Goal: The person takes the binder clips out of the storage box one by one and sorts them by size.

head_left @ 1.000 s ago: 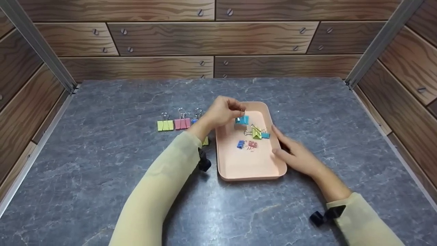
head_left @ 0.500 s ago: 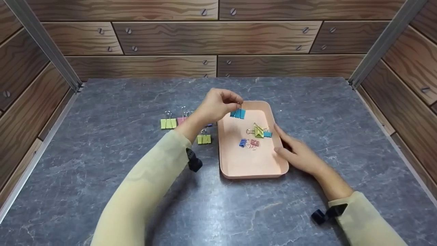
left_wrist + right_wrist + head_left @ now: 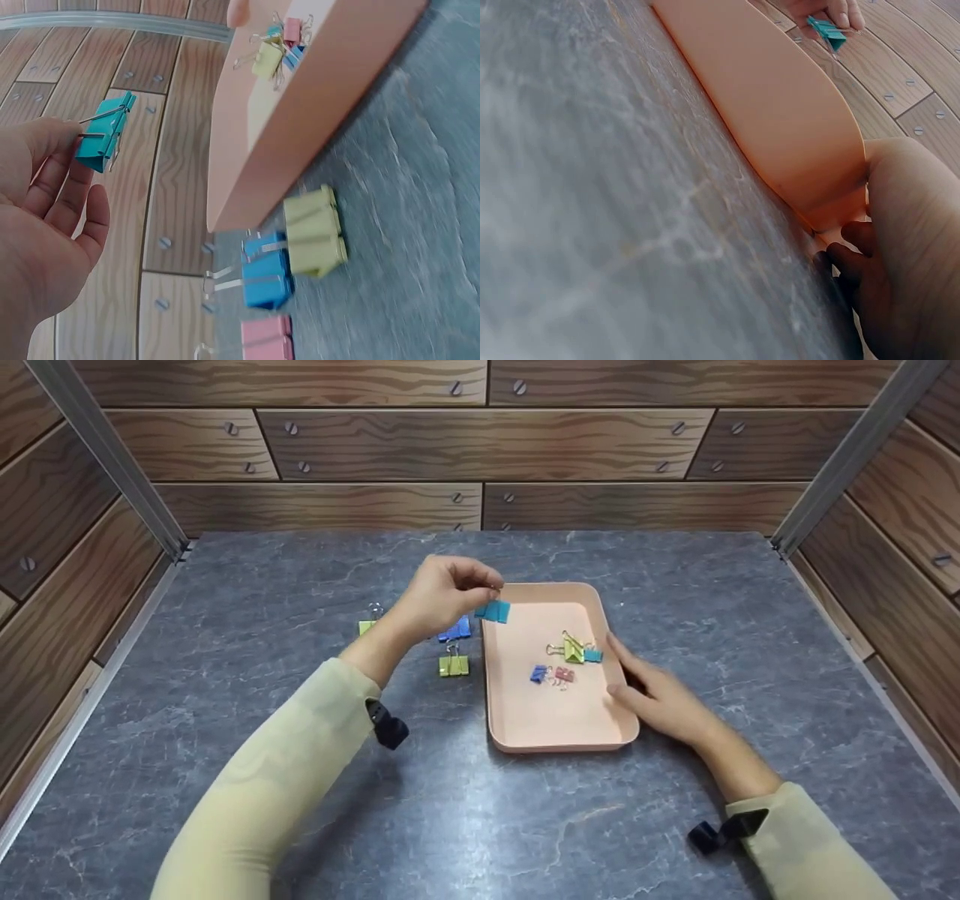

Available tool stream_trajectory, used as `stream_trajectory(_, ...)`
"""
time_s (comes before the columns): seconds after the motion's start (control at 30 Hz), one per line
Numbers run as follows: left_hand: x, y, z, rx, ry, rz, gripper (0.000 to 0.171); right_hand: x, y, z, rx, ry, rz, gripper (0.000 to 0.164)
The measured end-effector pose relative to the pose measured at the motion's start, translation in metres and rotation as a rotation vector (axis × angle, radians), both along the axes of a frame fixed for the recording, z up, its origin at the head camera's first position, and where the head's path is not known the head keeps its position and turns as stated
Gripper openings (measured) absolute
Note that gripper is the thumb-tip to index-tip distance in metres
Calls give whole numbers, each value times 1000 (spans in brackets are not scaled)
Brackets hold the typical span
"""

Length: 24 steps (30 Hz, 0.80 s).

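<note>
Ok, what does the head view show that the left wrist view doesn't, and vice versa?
Head only: the pale yellow sleeves and a yellow-green metal binder clip partly hidden behind the arm.
Left wrist only: a pink metal binder clip on the grey marbled table.
Both: the left hand pinching a teal metal binder clip, the peach rectangular tray with small clips inside, and, beside it, a blue metal binder clip and another yellow-green clip.

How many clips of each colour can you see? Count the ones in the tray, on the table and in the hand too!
Yellow clips: 3
Blue clips: 2
Pink clips: 2
Teal clips: 2
Total: 9
</note>
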<state>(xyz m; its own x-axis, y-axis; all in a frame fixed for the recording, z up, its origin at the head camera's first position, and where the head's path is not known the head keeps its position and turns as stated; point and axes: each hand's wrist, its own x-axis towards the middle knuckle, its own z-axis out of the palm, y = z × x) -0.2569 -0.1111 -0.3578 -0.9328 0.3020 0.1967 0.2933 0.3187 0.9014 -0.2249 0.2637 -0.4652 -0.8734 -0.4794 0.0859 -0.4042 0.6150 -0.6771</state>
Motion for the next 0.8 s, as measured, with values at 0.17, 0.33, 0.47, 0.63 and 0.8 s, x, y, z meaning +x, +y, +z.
stream_trajectory(0.17, 6, -17, -3, -16, -11, 45, 16, 0, 0, 0, -13, 0, 1, 73)
stream_trajectory(0.33, 11, -31, -7, -17, -11, 63, 15, 0, 0, 0, -24, 0, 4, 73)
stream_trajectory(0.47, 15, -41, -11, -4, -22, 69, 14, 0, 0, -1, -28, -7, 9, 73)
stream_trajectory(0.63, 20, -53, -18, 1, -39, 92, 12, 0, 0, 0, -27, -7, 9, 73)
stream_trajectory(0.8, 25, -66, -25, 3, -60, 133, 12, 0, 0, -1, -18, 0, 4, 73)
